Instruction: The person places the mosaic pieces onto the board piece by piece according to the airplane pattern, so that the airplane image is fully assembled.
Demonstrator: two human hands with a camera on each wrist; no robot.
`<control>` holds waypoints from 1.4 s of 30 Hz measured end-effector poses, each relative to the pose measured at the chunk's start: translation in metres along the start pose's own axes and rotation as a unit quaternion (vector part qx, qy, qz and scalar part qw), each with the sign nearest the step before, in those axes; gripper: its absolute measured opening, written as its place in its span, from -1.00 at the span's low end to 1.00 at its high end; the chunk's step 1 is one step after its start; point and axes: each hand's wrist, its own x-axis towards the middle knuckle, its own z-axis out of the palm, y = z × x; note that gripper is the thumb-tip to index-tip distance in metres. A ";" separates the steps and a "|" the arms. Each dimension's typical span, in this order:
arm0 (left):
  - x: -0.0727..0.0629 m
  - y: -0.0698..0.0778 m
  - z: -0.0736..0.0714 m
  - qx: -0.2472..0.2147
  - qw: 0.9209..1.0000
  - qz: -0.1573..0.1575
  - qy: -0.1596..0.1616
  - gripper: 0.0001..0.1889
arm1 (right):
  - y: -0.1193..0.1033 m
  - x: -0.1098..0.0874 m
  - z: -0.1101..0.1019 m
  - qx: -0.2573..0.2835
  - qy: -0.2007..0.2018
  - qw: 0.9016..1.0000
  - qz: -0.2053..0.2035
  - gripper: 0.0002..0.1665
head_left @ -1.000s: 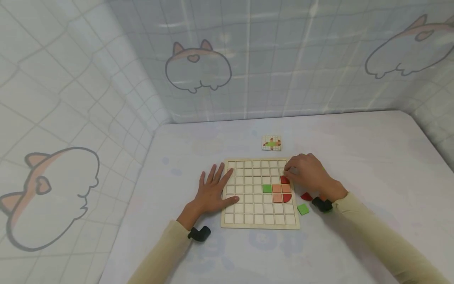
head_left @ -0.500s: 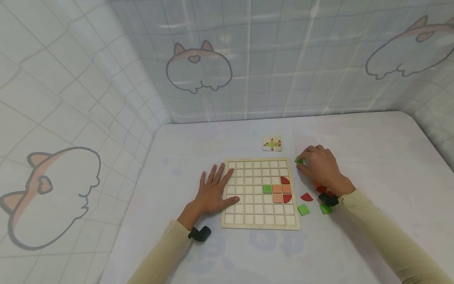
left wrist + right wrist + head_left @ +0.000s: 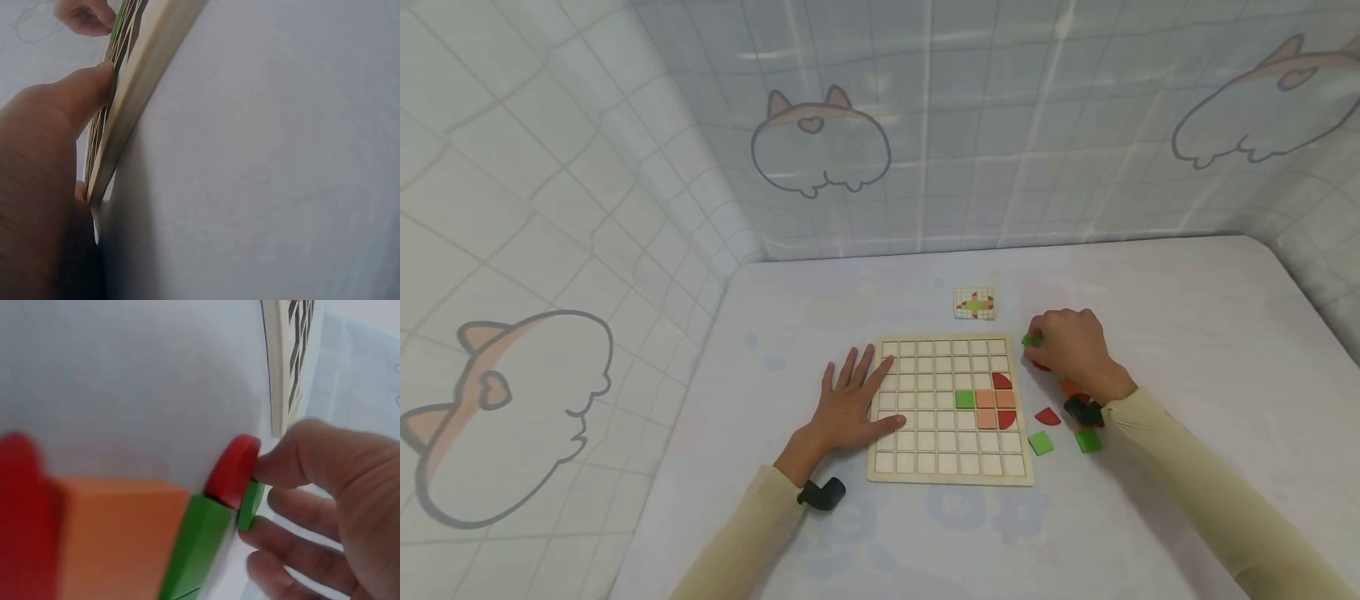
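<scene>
Right fingers (image 3: 275, 540) pinch a green tile (image 3: 250, 507); lift it clear of the red piece (image 3: 233, 470). Spread left fingers (image 3: 863, 365) should steady the board (image 3: 951, 479).

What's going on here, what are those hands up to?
A person's left hand lies spread on the board's left edge. The right hand seems to pinch a green tile just off the board's right edge. Six pieces sit in the grid: three orange, two red and one green. More loose pieces lie to the right, and a small pattern card lies beyond the board.
</scene>
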 end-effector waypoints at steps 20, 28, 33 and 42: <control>0.000 0.003 -0.004 0.001 1.000 -0.001 -0.006 0.01 | -0.069 -0.035 0.012 0.030 0.052 0.975 -0.216 -0.93; -0.001 0.005 -0.007 0.002 1.000 -0.008 -0.015 0.02 | -0.084 -0.054 0.020 0.045 0.062 0.957 -0.280 -0.93; -0.001 0.005 -0.007 0.004 1.000 -0.008 -0.011 0.01 | -0.083 -0.057 0.025 0.053 0.067 0.949 -0.304 -0.93; -0.003 0.006 -0.008 0.002 1.000 -0.005 -0.003 0.02 | -0.080 -0.057 0.022 0.070 0.050 0.946 -0.314 -0.91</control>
